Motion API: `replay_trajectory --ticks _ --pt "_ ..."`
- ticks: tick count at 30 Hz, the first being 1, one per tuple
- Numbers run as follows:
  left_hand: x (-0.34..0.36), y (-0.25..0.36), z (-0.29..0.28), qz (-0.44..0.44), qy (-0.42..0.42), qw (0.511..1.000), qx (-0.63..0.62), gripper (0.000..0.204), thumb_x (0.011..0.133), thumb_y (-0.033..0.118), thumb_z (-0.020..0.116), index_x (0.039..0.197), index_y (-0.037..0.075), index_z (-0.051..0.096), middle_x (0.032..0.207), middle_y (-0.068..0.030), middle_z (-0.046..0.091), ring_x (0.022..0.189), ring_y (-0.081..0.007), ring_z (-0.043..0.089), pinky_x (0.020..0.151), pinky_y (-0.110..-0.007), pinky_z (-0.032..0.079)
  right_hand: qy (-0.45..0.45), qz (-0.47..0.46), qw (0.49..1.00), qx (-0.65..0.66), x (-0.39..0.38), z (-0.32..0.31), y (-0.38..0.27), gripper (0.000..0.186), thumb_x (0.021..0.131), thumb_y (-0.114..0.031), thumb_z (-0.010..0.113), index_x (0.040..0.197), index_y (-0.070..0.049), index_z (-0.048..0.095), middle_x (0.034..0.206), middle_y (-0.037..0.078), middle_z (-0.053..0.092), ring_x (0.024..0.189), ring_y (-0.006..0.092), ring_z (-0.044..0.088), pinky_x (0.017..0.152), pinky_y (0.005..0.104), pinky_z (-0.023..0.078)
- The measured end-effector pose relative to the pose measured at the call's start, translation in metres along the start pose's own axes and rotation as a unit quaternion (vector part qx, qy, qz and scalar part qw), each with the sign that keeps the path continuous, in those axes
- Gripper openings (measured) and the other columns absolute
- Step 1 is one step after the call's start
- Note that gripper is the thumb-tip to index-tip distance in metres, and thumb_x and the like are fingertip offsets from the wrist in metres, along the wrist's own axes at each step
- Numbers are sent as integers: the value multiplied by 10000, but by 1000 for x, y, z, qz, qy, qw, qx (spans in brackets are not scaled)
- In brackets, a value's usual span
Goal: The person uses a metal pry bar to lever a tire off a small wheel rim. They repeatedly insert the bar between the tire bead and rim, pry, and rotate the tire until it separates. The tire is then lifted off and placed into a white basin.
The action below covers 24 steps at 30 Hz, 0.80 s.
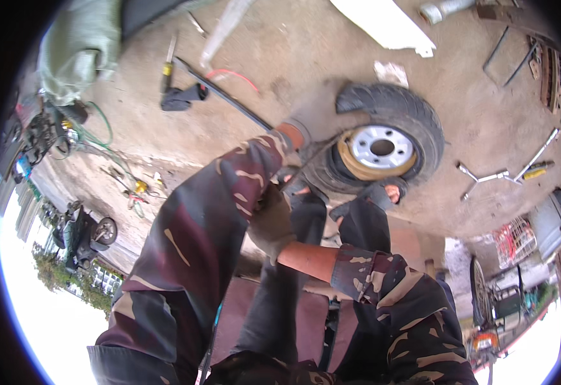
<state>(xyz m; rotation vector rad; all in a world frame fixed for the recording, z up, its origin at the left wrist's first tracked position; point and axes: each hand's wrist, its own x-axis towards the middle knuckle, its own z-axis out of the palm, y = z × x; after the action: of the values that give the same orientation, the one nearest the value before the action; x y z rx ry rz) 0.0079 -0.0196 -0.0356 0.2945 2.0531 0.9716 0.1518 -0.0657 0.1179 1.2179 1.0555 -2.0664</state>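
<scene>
Right hand (271, 221): gloved in grey-brown; we see the fingers curled round the near end of a slim dark bar (312, 158).
Left hand (324, 115): gloved in grey, blurred, at the left part of the tyre; we cannot tell whether its fingers are spread or pressed together.
Slim dark bar: slanting from the right hand up toward the rim; we cannot make out its far tip.
Tyre (424, 131): lying on its side on the concrete floor (280, 38), in front of the person; black, treaded.
Rim (362, 142): silver, with a round centre hole and smaller holes about it; seated inside the tyre's ring, a yellow-brown band (359, 169) showing along its near edge.
Feet: in dark sandals (373, 194), close against the tyre's near side.
Floor, left: we note a long black bar (229, 96), a yellow-handled tool (166, 76), a black bundle (181, 98) and a red cord (239, 78).
Floor, right: a branched metal wrench (502, 174); a second yellow-handled piece (537, 171) just beside it.
Farther out: a white panel (389, 25) beyond the tyre; a pale green sack (78, 54) at upper left; a parked motorbike (82, 236) at left.
</scene>
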Motion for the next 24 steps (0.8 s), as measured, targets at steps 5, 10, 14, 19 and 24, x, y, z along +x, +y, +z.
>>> replay_trajectory --ticks 5,10,14,19,24 --pt "1 -15 4 24 25 999 37 865 866 637 815 1416 -4 628 1281 -258 727 1187 -407 717 1008 -465 571 7 -137 970 -202 -5 -22 31 214 884 -47 697 1093 -51 654 947 184 709 846 396 727 728 468 576" --pt "0 -16 4 26 35 998 33 841 861 652 810 1402 28 653 1297 -242 725 1200 -406 712 1023 -471 562 58 -223 940 -251 8 -26 64 240 893 -4 676 1118 -87 654 914 148 675 852 361 694 754 477 547" --pt "-3 -19 9 31 58 997 39 849 855 674 802 1400 39 657 1309 -238 723 1220 -401 705 1037 -473 554 23 -272 905 -326 10 -54 89 299 928 10 640 1212 -82 621 997 168 649 897 366 657 786 462 519" --pt "-4 -19 13 -10 39 998 40 934 844 762 751 1449 60 633 1330 -231 724 1242 -393 700 1068 -481 543 -41 -278 903 -324 -17 -100 75 223 1000 -7 585 1208 -57 648 1041 199 653 923 396 657 811 463 523" --pt "-7 -9 8 -4 44 999 32 923 865 726 755 1472 44 611 1360 -240 705 1278 -405 676 1089 -470 529 -90 -261 896 -348 -20 -105 57 174 986 -20 620 1156 -48 648 980 196 674 905 394 672 778 467 538"
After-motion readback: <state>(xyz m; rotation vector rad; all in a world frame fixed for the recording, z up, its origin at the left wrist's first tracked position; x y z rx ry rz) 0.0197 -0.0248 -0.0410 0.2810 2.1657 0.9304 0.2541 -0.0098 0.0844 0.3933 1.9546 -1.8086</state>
